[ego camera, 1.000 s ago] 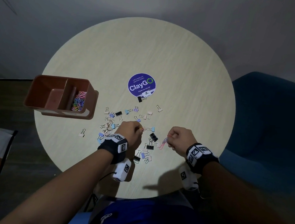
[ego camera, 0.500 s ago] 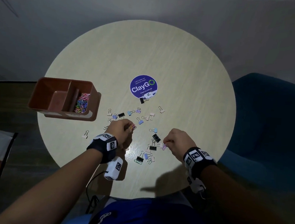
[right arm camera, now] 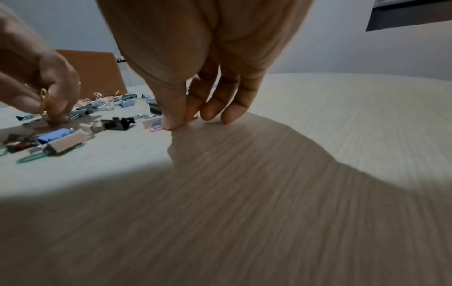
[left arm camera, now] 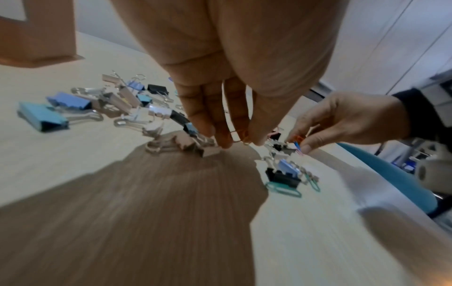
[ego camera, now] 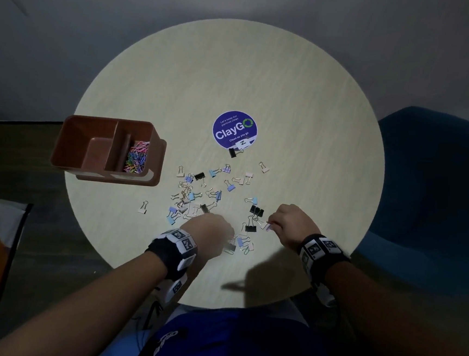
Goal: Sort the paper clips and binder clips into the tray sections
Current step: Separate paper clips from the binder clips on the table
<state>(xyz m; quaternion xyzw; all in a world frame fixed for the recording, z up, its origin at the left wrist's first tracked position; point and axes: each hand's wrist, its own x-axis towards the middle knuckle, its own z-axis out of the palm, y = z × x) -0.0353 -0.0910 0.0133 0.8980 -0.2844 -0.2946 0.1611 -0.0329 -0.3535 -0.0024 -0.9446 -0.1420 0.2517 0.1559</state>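
Our left hand (ego camera: 209, 228) has come back down from mid-pile toward the table's near edge, fingertips pinching an orange paper clip (left arm camera: 244, 135) and reaching among the binder clips (ego camera: 197, 197). Our right hand (ego camera: 294, 225) stays low, thumb and forefinger together on a pink paper clip (right arm camera: 155, 125). The tray (ego camera: 155, 156) at the left edge holds paper clips in its right section; binder clips remain unsorted, so we judge we're gathering handfuls.

Binder clips (ego camera: 199, 176) scattered beside brown tray (ego camera: 72, 143)
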